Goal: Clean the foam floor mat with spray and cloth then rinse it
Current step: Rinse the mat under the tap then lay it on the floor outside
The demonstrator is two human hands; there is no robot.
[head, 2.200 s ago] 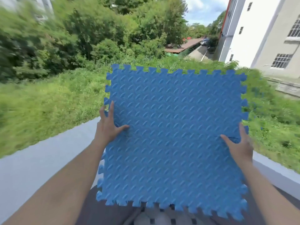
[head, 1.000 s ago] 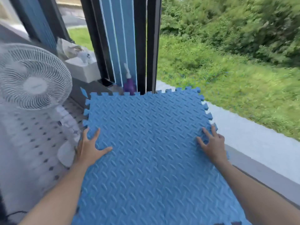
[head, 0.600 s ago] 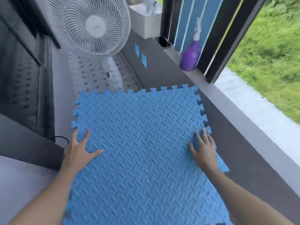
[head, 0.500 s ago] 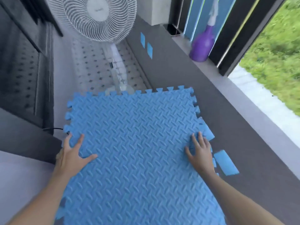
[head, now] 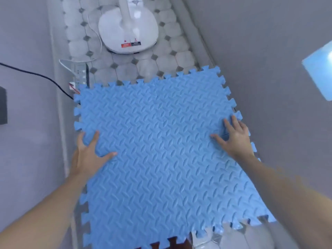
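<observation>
The blue foam floor mat (head: 161, 150), with a diamond-plate texture and jigsaw edges, lies nearly flat just above the tiled floor (head: 125, 69). My left hand (head: 88, 153) holds its left edge, thumb and fingers spread on the top face. Across from it, my right hand (head: 235, 137) holds the right edge the same way. Small creases show in the foam by each thumb. Whatever fingers are under the mat are hidden. No spray bottle or cloth is in view.
A white fan base (head: 128, 31) stands on the tiles just beyond the mat. A power strip (head: 80, 72) and a black cable (head: 36, 74) lie at the left. Grey surfaces flank the narrow floor. A loose blue foam piece (head: 319, 76) is at the right.
The mat came from upright over the outdoor ledge down to nearly flat above the tiles. My view swung downward; the purple spray bottle left the view. A small blue piece came off near my right hand.
</observation>
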